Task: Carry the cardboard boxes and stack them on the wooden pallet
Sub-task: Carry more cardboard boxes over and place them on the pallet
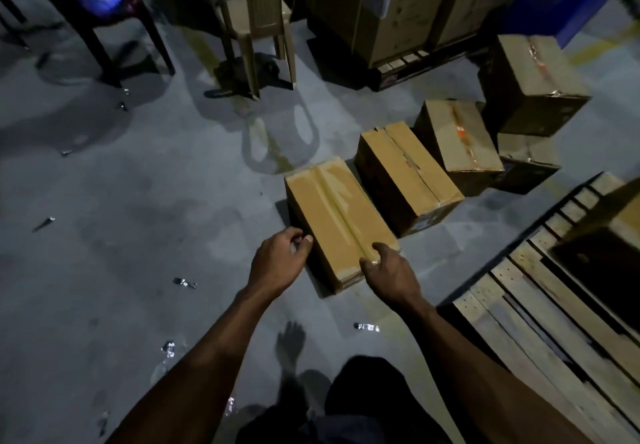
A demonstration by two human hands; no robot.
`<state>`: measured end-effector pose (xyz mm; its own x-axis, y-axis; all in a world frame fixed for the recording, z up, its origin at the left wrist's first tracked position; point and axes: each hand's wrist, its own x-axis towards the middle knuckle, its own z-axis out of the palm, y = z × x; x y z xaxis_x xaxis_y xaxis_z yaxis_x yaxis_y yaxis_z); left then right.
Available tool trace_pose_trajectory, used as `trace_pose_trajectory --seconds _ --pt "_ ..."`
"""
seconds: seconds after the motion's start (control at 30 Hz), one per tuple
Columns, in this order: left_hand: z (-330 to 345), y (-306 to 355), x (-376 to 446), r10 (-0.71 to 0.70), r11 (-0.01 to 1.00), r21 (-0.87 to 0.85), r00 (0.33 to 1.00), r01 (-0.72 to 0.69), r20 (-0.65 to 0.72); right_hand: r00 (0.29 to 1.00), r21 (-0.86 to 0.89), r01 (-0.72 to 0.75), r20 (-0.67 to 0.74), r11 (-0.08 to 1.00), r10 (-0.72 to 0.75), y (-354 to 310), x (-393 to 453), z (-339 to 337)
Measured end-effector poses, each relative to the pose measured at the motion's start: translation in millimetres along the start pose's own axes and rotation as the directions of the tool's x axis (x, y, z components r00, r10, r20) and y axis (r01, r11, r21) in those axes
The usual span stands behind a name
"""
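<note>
One box (620, 222) already sat on the wooden pallet (540, 312) — several waited on the floor, and the left hand (280, 263) and right hand (391, 270) curled round the nearest box's (339, 215) corners.

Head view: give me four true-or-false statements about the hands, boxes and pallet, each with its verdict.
1. Both hands are at the nearest cardboard box. True: the left hand is at its left edge, the right hand on its near end.
2. That box rests on the wooden pallet. False: it sits on the floor, left of the pallet.
3. The nearest box is taped shut along its top. True.
4. It is the only box on the floor. False: more boxes lie in a row beyond it.
</note>
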<state>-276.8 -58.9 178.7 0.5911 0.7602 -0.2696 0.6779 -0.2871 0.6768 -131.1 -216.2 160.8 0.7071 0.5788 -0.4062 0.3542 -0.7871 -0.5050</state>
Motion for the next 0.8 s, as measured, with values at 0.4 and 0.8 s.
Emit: trace_pose_trajectory --seconds 0.4,0.8 --pt "-41 14 272 0.177 0.967 0.135 0.954 -0.214 0.242 0.958 0.218 -0.257 -0.067 0.941 0.277 -74 207 28" --pt "-25 132 496 0.33 0.859 0.156 0.759 -0.488 0.562 0.781 0.477 -0.505 -0.101 0.719 0.616 -132 365 -35"
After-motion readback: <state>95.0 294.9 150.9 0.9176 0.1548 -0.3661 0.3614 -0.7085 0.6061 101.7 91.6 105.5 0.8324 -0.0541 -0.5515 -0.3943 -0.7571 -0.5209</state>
